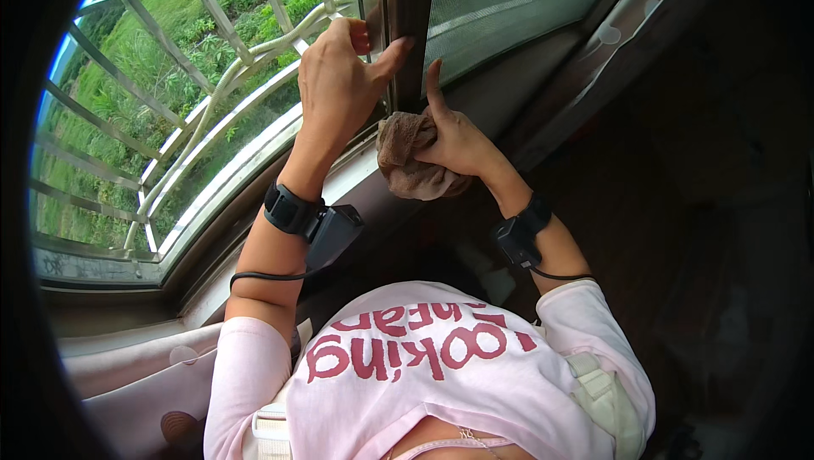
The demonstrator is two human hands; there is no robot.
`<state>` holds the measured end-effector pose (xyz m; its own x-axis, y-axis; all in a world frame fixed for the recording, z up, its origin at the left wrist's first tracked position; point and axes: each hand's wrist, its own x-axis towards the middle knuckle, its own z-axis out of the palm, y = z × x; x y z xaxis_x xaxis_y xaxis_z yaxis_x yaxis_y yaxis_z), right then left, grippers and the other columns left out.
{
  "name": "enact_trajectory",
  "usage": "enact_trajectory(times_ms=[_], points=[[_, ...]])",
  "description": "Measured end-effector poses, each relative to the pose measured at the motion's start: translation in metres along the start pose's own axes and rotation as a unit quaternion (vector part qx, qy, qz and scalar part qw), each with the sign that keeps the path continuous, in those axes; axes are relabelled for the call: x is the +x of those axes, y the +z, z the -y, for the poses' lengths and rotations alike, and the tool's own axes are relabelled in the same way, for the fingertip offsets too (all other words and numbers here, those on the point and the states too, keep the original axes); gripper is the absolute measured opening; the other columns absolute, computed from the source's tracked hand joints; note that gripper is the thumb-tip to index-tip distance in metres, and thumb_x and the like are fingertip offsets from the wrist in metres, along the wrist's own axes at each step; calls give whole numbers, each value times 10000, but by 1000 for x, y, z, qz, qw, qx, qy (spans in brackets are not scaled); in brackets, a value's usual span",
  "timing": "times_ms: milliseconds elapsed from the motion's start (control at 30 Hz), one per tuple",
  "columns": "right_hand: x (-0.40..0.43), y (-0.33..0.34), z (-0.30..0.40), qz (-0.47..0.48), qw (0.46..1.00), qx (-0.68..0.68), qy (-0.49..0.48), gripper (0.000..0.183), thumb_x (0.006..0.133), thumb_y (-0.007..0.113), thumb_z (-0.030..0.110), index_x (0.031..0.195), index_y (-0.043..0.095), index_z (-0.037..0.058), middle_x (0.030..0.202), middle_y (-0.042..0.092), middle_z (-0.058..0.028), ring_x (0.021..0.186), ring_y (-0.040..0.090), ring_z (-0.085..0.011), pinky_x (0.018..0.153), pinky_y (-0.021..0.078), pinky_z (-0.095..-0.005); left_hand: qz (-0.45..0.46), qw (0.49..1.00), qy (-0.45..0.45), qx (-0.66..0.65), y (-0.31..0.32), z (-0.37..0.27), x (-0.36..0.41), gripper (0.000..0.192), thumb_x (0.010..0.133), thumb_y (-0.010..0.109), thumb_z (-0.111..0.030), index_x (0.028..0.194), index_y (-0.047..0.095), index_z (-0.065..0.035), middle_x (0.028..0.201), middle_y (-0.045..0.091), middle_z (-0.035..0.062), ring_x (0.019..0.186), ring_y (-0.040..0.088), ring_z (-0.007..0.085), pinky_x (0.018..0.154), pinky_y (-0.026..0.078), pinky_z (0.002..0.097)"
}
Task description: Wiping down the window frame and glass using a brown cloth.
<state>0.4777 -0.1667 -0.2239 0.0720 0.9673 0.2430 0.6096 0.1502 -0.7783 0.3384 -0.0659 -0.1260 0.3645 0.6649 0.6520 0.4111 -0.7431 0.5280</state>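
My left hand (340, 81) is raised at the dark upright window frame (407, 21), its fingers curled at the sash edge and its thumb against the frame. It holds no loose object. Lower and to the right, my right hand (458, 142) grips a bunched brown cloth (413, 158), with the thumb pointing up beside the mesh screen (489, 8). The cloth hangs just above the inner side of the sill (356, 170). Part of the cloth is hidden behind my right fingers.
Outside the glass, metal security bars (222, 15) carry a pale corrugated hose (213, 101), with greenery beyond. Curtain fabric (140, 371) lies at lower left; another curtain edge (604, 59) runs at upper right. Both forearms wear strapped devices with cables. The floor at right is dark.
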Motion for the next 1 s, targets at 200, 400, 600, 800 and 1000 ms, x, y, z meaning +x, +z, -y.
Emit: enact_trajectory(times_ms=[200, 400, 600, 800, 1000], points=[[6, 3, 5, -1, 1000, 8, -10, 1287, 701, 755, 176, 1424, -308, 121, 964, 629, -309, 916, 625, -460, 824, 484, -446, 10, 999, 44, 14, -7, 11, 4, 481, 782, 766, -366, 977, 653, 59, 869, 707, 147, 831, 698, 225, 752, 538, 315], [7, 19, 18, 5, 1000, -8, -28, 1279, 688, 787, 221, 1470, -223, 162, 983, 630, -288, 940, 627, -442, 830, 498, -451, 16, 999, 23, 28, -30, 22, 0, 508, 799, 751, -387, 1057, 658, 41, 933, 716, 152, 876, 704, 223, 777, 544, 301], [-21, 7, 23, -71, 996, -30, -37, 1039, 667, 812, 176, 1498, 189, 161, 1073, 629, -242, 991, 625, -417, 847, 500, -453, -61, 995, 68, 31, -64, 16, -3, 408, 860, 692, -357, 1019, 687, 19, 916, 721, 143, 859, 714, 243, 755, 553, 346], [-62, 12, 70, -195, 946, 238, -97, 561, 731, 759, 65, 1216, 477, 47, 1049, 612, -121, 1032, 601, -201, 895, 470, -339, -28, 999, -27, 30, -128, 46, -99, 349, 915, 634, -308, 1064, 667, 6, 953, 708, 152, 888, 699, 225, 749, 533, 302], [-65, 181, 202, -348, 894, -40, -279, 621, 752, 756, 58, 1267, 412, 12, 1201, 492, -118, 1115, 516, -216, 984, 410, -361, 395, 861, -122, -294, -220, 81, -237, 546, 961, 570, -335, 1368, 415, -5, 1278, 549, 148, 1137, 576, 220, 932, 479, 334]])
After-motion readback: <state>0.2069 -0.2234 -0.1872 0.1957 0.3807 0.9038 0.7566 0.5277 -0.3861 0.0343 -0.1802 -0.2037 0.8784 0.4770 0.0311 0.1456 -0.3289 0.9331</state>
